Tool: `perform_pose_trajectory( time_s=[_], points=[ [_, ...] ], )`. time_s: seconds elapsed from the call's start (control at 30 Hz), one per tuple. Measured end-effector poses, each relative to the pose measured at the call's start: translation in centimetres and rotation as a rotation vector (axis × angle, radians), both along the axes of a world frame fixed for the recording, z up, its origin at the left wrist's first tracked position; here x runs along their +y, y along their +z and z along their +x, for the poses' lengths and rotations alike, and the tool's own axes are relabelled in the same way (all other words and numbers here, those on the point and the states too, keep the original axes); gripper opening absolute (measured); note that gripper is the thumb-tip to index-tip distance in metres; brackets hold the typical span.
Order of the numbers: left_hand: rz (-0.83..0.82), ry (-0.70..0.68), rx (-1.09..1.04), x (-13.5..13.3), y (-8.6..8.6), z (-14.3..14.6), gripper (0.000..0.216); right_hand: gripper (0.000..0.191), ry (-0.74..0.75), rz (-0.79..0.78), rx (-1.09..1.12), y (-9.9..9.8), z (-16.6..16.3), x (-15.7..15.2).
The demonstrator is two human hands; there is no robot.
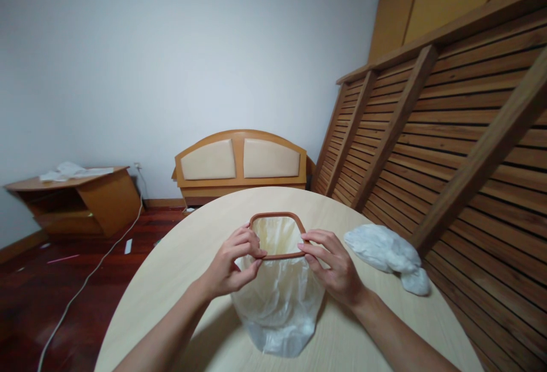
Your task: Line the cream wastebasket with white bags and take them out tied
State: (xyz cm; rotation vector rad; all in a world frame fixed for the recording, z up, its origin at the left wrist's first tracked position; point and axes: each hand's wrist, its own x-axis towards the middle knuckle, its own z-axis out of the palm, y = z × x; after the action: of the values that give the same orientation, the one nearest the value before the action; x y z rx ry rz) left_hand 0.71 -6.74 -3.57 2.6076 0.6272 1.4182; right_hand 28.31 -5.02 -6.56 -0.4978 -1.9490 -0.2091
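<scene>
A small bin lined with a thin white plastic bag (pixel 277 303) stands on the pale round table (pixel 171 281). A brown rounded-square rim ring (pixel 277 215) sits on top of it, over the bag's edge. My left hand (pixel 235 264) pinches the ring's near left corner, with bag plastic under the fingers. My right hand (pixel 331 261) pinches the near right corner the same way. Both hands are closed on the ring.
A crumpled white plastic bag (pixel 387 249) lies on the table to the right. A slatted wooden bed frame (pixel 448 133) leans along the right. A headboard (pixel 241 161) stands at the wall behind. A low wooden stand (pixel 81 201) and a white cable (pixel 85 286) are on the left.
</scene>
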Motion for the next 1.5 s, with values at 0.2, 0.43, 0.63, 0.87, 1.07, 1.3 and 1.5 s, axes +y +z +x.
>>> perform_pose_trajectory(
  time_s=[0.2, 0.43, 0.63, 0.87, 1.07, 1.3, 1.5],
  points=[
    [0.001, -0.006, 0.009, 0.0, 0.1, 0.1, 0.013, 0.030, 0.008, 0.008, -0.041, 0.3, 0.2, -0.1],
    [0.012, -0.007, 0.024, 0.0, 0.2, 0.0, 0.010, 0.032, 0.037, 0.010, -0.081, 0.6, -0.1, -0.7],
    [0.049, -0.007, 0.015, 0.4, -0.5, 0.0, 0.005, 0.027, 0.016, 0.027, -0.107, 0.5, -0.4, -0.8],
    [0.058, 0.013, -0.027, 0.8, -1.3, 0.2, 0.001, 0.026, 0.003, -0.012, -0.097, 0.5, -0.6, -1.0],
    [0.075, 0.023, -0.017, 0.8, -1.3, 0.3, 0.002, 0.024, 0.031, -0.019, -0.075, 0.6, -0.7, -0.8],
    [0.111, 0.030, -0.010, 0.6, -1.2, 0.6, 0.007, 0.018, 0.057, -0.065, -0.043, 0.5, -0.8, -0.7],
    [0.124, 0.049, -0.036, 0.5, -1.4, 0.9, 0.007, 0.017, 0.056, -0.053, 0.002, 0.4, -1.1, -0.6]
  ],
)
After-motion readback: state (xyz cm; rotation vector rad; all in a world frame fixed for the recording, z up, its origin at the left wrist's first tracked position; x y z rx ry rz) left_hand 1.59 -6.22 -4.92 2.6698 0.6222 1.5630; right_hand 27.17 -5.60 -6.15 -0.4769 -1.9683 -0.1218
